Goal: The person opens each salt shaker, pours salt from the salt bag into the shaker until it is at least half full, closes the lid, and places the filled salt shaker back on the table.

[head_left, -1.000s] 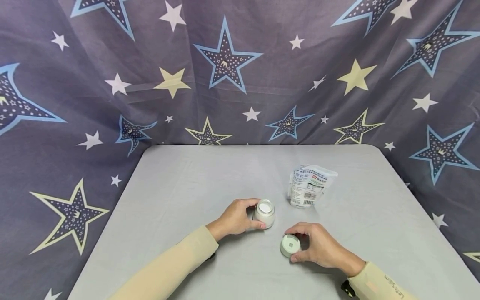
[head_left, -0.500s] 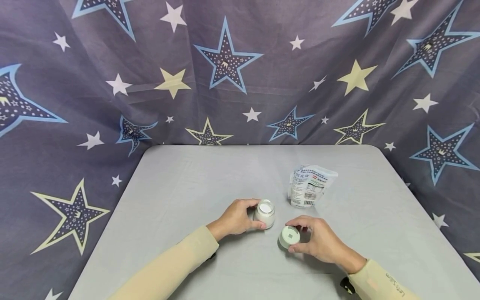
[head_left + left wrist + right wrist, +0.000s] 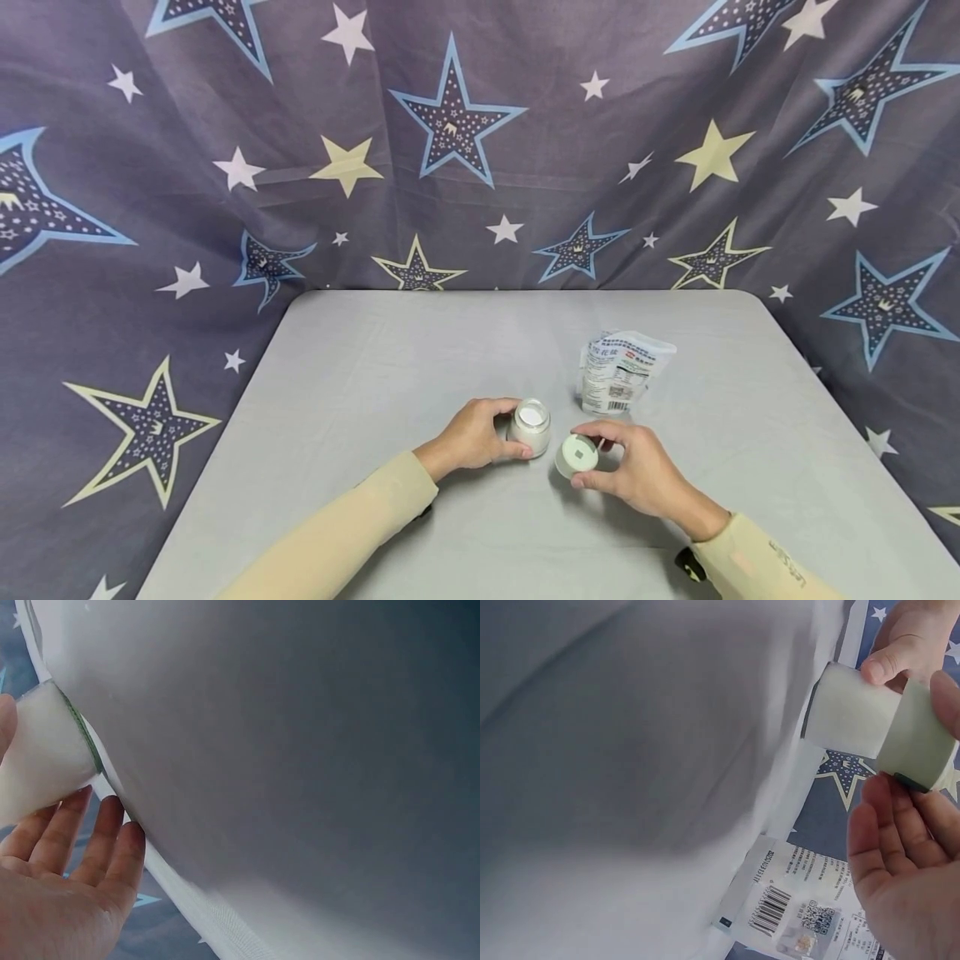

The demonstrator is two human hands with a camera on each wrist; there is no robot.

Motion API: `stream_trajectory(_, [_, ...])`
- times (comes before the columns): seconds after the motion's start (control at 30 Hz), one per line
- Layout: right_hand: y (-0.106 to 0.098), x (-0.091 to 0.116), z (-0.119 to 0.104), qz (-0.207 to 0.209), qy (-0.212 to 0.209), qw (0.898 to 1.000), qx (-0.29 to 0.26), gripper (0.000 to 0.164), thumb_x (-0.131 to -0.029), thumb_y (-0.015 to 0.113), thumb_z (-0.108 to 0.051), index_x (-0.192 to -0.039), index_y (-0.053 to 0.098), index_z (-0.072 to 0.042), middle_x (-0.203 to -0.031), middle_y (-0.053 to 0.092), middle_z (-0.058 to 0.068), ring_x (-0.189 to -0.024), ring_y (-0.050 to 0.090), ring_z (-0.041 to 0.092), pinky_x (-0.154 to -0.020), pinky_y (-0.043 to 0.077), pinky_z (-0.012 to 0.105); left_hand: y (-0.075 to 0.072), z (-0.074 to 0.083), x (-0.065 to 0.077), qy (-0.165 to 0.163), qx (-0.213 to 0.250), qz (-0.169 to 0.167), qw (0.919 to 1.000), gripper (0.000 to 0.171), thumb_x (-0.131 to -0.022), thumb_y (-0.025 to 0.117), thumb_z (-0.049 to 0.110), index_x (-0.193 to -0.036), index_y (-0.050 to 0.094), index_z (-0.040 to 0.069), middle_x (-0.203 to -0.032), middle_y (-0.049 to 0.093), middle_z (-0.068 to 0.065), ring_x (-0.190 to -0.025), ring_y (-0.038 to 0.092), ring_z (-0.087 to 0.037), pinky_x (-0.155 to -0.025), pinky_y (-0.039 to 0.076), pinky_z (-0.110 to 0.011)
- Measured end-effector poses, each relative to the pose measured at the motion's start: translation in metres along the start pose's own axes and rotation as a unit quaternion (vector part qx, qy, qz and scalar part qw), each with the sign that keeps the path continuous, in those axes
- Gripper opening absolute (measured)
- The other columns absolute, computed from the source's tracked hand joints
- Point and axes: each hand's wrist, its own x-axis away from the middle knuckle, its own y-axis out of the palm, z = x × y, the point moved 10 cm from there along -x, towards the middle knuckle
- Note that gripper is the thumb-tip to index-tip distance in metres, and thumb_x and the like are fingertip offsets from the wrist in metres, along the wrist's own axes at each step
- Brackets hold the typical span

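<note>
My left hand [image 3: 476, 435] grips a small frosted jar [image 3: 531, 428] that stands upright on the table, its top uncovered and white inside. Thumb and fingers are on either side of it; in the left wrist view the whitish jar wall [image 3: 45, 750] shows at the left edge. To the right, my right hand [image 3: 637, 471] holds a pale green jar lid [image 3: 577, 456] between thumb and fingers. The lid is tilted, with a shadow beside it on the table, and is close to the jar but apart from it. The right wrist view shows the lid's side [image 3: 915, 739].
Behind the lid stands a white printed pouch [image 3: 622, 375] with a barcode, upright on the grey table [image 3: 390, 350]. A dark curtain [image 3: 480, 208] with stars hangs behind the table's far edge.
My right hand has moved the lid away from me and slightly left, nearer the jar. The left hand and the jar have stayed in place, as has the pouch.
</note>
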Motion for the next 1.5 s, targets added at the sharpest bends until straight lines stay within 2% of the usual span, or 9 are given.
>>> stream_trajectory(0.23, [-0.007,-0.006,-0.005,0.019,-0.008,1.000,0.000,0.057,-0.065,0.098,-0.027,-0.116,0.075,-0.015,-0.111,0.073,-0.008,-0.088,0.063,0.007,-0.077,0.058,0.036,0.000,0.001,0.000,0.001,0.004,0.001,1.0000,0.069,-0.074,0.095,0.033,-0.134,0.068,0.014,-0.129,0.070,-0.001,-0.124,0.062,-0.019,-0.109,0.047,-0.038])
stream_trajectory(0.37, [-0.012,-0.010,-0.009,0.031,-0.013,0.999,-0.001,0.057,-0.066,0.098,-0.027,-0.116,0.076,-0.013,-0.112,0.073,-0.008,-0.088,0.063,0.008,-0.077,0.058,0.038,0.000,0.000,0.000,0.003,0.002,0.002,1.0000,0.068,-0.074,0.095,0.033,-0.134,0.068,0.014,-0.129,0.070,-0.001,-0.124,0.062,-0.019,-0.109,0.047,-0.038])
stream_trajectory(0.57, [-0.016,-0.015,-0.013,0.038,-0.017,0.999,0.005,0.059,-0.066,0.098,-0.027,-0.118,0.075,-0.012,-0.111,0.073,-0.009,-0.089,0.063,0.009,-0.077,0.056,0.032,0.000,0.000,0.000,0.003,0.000,-0.001,1.0000,0.069,-0.074,0.094,0.033,-0.135,0.067,0.014,-0.130,0.069,-0.001,-0.125,0.061,-0.019,-0.110,0.046,-0.038])
stream_trajectory(1.03, [-0.022,-0.027,-0.021,0.063,-0.039,0.997,0.017,0.056,-0.067,0.098,-0.022,-0.116,0.076,-0.011,-0.108,0.074,-0.003,-0.088,0.063,0.012,-0.076,0.057,0.037,0.001,-0.001,-0.001,0.007,-0.007,-0.008,0.9999,0.068,-0.076,0.094,0.033,-0.136,0.067,0.015,-0.131,0.069,0.001,-0.124,0.061,-0.016,-0.109,0.046,-0.036])
stream_trajectory(1.5, [-0.022,-0.042,-0.029,0.055,-0.039,0.998,0.012,0.055,-0.068,0.098,-0.022,-0.117,0.075,-0.009,-0.106,0.074,-0.002,-0.088,0.064,0.013,-0.076,0.058,0.037,0.002,-0.001,0.000,0.006,-0.007,-0.008,0.9999,0.068,-0.077,0.093,0.032,-0.137,0.066,0.014,-0.132,0.068,0.000,-0.125,0.060,-0.017,-0.109,0.046,-0.036])
